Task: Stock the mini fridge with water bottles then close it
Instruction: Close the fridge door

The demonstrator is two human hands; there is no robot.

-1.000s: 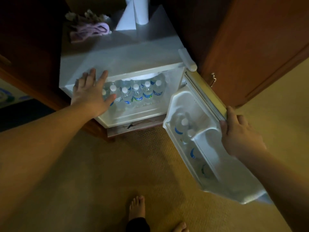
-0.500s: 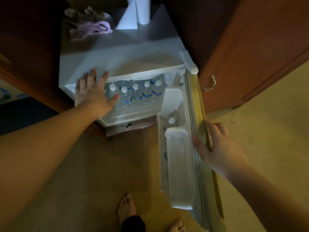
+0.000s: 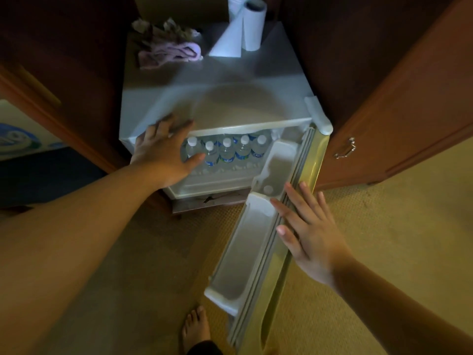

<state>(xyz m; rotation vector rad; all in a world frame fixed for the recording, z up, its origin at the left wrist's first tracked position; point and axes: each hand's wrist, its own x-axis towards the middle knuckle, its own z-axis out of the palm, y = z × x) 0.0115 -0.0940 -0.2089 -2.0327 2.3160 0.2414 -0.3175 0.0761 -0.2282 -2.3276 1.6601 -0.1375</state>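
door bottle half hidden, paper roll cropped

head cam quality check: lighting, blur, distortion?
Head view: dim and warm overall; the fridge interior lights the water bottles brightly; left hand fingertips smear with motion blur; wide-angle bends the fridge door and cabinet edges; right hand fairly sharp.

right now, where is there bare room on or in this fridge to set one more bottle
The fridge top is bare between the left hand at the front and the pink cloth and paper roll at the back. The door shelf beside the right hand looks empty. The inside is crowded with water bottles.
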